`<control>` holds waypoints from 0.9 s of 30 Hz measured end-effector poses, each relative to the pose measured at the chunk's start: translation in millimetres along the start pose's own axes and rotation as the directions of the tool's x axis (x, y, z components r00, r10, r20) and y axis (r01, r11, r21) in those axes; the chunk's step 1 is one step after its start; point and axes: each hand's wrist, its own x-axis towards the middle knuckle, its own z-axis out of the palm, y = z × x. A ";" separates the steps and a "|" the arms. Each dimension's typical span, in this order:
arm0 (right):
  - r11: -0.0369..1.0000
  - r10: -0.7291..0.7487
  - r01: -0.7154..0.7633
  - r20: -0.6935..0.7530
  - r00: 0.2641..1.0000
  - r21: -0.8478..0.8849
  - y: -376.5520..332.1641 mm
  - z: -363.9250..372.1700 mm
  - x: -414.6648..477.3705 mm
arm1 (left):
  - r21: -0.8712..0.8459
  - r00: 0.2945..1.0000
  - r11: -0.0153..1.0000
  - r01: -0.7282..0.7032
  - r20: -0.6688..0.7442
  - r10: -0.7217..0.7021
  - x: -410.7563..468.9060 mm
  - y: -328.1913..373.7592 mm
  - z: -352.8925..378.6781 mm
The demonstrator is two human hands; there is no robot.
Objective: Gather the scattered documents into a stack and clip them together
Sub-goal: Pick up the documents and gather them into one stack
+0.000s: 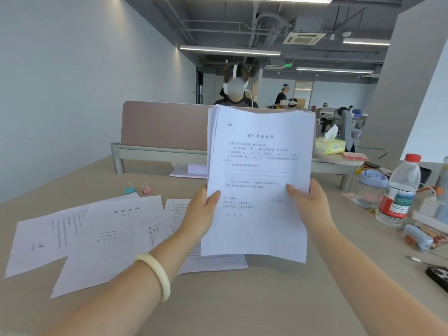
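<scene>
Head view: both hands hold a stack of documents (259, 178) upright over the desk (242, 299).
The left hand (201, 214) and right hand (308, 204) each pinch a side edge, thumbs on the front page. Loose sheets (97, 234) lie flat at left, with a blue clip (130, 189) and a pink clip (146, 189) beyond them. The stack's lower edge seems to be off the desk.

On desk (242, 299): loose sheets (109, 238) left of stack (259, 166), 2 clips (130, 190) behind them, bottle (400, 190) right.
</scene>
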 end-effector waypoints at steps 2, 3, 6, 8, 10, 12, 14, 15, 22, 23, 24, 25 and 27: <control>0.996 -0.005 0.016 0.120 0.993 -0.088 -11.7 14.5 5.6 | 0.047 1.000 0.999 0.010 -0.017 -0.009 10.1 2.6 -19.7; 0.989 0.005 0.021 0.177 0.984 -0.144 -12.1 26.6 7.7 | 0.094 0.999 0.995 0.029 -0.022 -0.027 13.8 -0.2 -31.7; 0.964 0.080 -0.007 0.265 0.961 -0.265 2.3 62.7 11.9 | 0.297 0.992 0.946 0.128 -0.030 -0.124 18.1 -16.5 -62.6; 0.939 0.148 -0.044 0.283 0.948 -0.342 20.1 84.5 17.6 | 0.371 0.978 0.907 0.198 -0.018 -0.207 21.3 -29.1 -73.5; 0.895 0.208 -0.062 0.290 0.934 -0.441 38.9 106.8 23.3 | 0.441 0.945 0.847 0.297 -0.010 -0.327 25.1 -45.1 -79.9; 0.835 0.243 -0.057 0.273 0.931 -0.548 54.6 126.5 27.9 | 0.556 0.902 0.749 0.359 -0.001 -0.432 30.2 -63.6 -81.5; 0.715 0.289 -0.026 0.262 0.921 -0.698 69.2 139.9 32.2 | 0.695 0.861 0.609 0.381 -0.027 -0.508 37.1 -81.0 -80.1; 0.626 0.330 -0.015 0.247 0.911 -0.779 74.0 143.2 32.4 | 0.725 0.850 0.565 0.394 -0.054 -0.524 39.0 -86.7 -79.5; 0.756 0.497 -0.257 0.274 0.823 -0.602 91.1 133.5 46.5 | 0.383 0.803 0.734 0.561 -0.038 -0.594 55.6 -104.1 -85.4; 0.780 0.505 -0.287 0.290 0.813 -0.556 87.2 131.3 44.3 | 0.329 0.805 0.754 0.568 -0.032 -0.593 57.0 -104.5 -85.8; 0.806 0.493 -0.291 0.313 0.812 -0.516 83.2 128.4 40.9 | 0.285 0.810 0.773 0.566 -0.021 -0.586 57.0 -102.5 -85.1; 0.820 0.485 -0.286 0.340 0.805 -0.495 80.4 126.6 38.1 | 0.261 0.816 0.787 0.560 -0.008 -0.578 55.5 -100.1 -84.0; 0.859 0.439 -0.245 0.400 0.805 -0.449 79.6 123.3 35.0 | 0.251 0.828 0.801 0.543 -0.005 -0.560 53.0 -98.7 -81.0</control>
